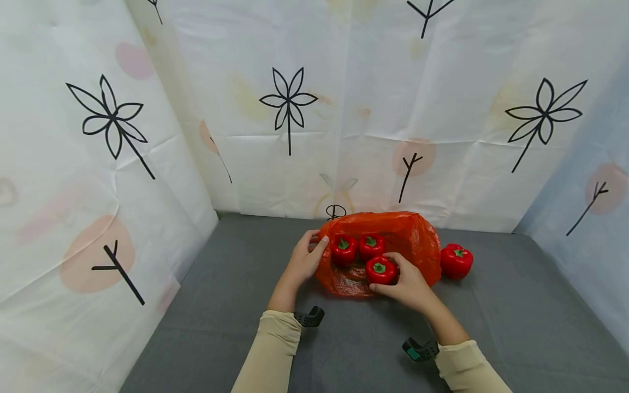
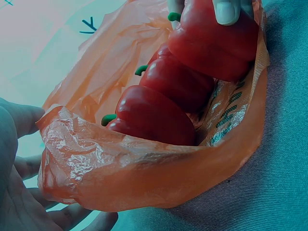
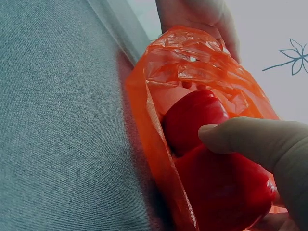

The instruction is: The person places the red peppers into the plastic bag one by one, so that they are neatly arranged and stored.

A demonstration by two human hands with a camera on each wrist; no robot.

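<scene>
An orange plastic bag [image 1: 417, 237] lies on the grey table with its mouth spread toward me. Two red bell peppers, one at the left [image 1: 344, 256] and one beside it [image 1: 371, 252], sit inside with green stems showing. My left hand [image 1: 302, 262] holds the bag's left edge, thumb at the rim and fingers along the outside in the left wrist view. At the bag's mouth my right hand [image 1: 410, 284] grips a third red bell pepper [image 2: 216, 43] between thumb and fingers. Whether that pepper touches the bag's bottom is hard to tell.
Another red bell pepper [image 1: 457, 262] stands on the grey table [image 1: 516, 305], just right of the bag. A white cloth backdrop [image 1: 354, 109] with plant drawings rises behind the table and along both sides.
</scene>
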